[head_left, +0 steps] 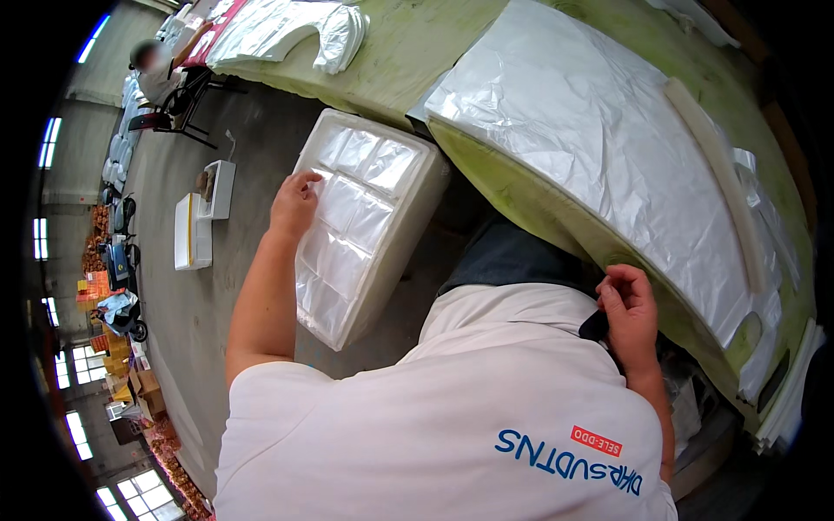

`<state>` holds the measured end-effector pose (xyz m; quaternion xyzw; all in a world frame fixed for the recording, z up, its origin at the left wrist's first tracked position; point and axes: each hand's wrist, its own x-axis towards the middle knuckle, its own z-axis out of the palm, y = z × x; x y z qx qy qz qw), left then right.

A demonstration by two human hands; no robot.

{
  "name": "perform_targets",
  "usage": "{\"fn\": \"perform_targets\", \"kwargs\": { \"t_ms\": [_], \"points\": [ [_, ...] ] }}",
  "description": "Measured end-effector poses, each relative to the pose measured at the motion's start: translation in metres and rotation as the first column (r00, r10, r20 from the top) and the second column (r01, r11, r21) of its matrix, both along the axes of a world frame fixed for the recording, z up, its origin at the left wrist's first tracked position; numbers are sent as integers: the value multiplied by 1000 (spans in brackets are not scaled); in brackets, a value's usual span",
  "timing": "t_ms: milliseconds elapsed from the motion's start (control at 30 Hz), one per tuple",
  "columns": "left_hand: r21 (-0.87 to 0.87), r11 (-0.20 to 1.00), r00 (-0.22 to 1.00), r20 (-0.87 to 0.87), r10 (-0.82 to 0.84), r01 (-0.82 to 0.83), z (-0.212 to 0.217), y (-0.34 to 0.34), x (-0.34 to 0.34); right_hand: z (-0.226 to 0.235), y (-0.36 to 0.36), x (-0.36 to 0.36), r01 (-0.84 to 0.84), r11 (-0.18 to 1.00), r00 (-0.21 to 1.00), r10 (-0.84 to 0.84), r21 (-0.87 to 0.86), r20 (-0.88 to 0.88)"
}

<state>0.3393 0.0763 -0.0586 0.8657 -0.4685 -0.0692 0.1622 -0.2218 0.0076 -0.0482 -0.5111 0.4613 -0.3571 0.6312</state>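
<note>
left hand at the box of shiny packets, right hand near the table edge

the largest thing is the grey floor (256, 165), seen at the person's left. next comes the green-covered table (625, 35), which runs along the person's right. on it lies the wide silvery plastic sheeting (591, 156), wrinkled and glossy. the white box (395, 252) is at the person's left, apart from the sheeting (what it stands on is hidden from here). a long pale strip (721, 191) rests across the sheeting. inside the box, the flat shiny packets (347, 208) lie side by side in rows, almost up to the rim.

the left hand (295, 207) is over the box's left edge, beside the packets, with fingers bent and rather narrow; whether a packet's corner is between them, one cannot tell. the right hand (629, 313) is near the table edge, its fingers curled inward, close to a small dark object (594, 326); if it holds something, this is also not clear.

for handling such thin film well, it seems good to touch with the fingertips only, press lightly, and leave each row straight. a strong pull would probably crease one packet or drag its neighbour.
</note>
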Motion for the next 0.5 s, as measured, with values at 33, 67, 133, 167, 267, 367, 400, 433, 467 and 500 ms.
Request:
{"fn": "perform_targets", "kwargs": {
  "t_ms": [33, 67, 133, 167, 267, 367, 400, 433, 467, 500],
  "points": [
    [7, 1000, 1000, -24, -20, 20, -2, 0, 1, 2, 0, -3, 22, 999, 1000, -21, -25, 4],
    [14, 999, 998, -49, -40, 40, -4, -1, 3, 4, 1, -7, 51, 997, 999, -51, -57, -2],
    [-114, 987, 993, 5, -116, 116, -18, 1, 12, 10, 0, -19, 107, 987, 994, -110, -119, -16],
    [-175, 972, 988, 34, -152, 156, -22, 2, 18, 12, -2, -25, 168, 959, 981, -185, -230, -56],
    [-219, 965, 975, -137, -177, 145, -25, -15, 21, 19, -16, -62, 267, 764, 879, -443, -588, -176],
    [-453, 887, 961, -199, -193, 85, -28, -29, 10, 55, -47, -104, -16, 545, 540, -701, -838, -466],
    [-517, 856, 916, -347, -201, -8, -30, -39, 2, 57, -59, -121, -128, 507, 396, -762, -852, -513],
    [-603, 797, 874, -382, -300, 11, -40, -43, 10, 54, -71, -135, -158, 557, 339, -745, -816, -574],
    [-588, 808, 834, -466, -296, -41, -17, -69, -30, 48, -75, -154, -167, 611, 249, -733, -773, -633],
    [-577, 816, 796, -509, -329, -32, -6, -80, -55, 46, -81, -166, -141, 710, 221, -657, -690, -721]
  ]
}}
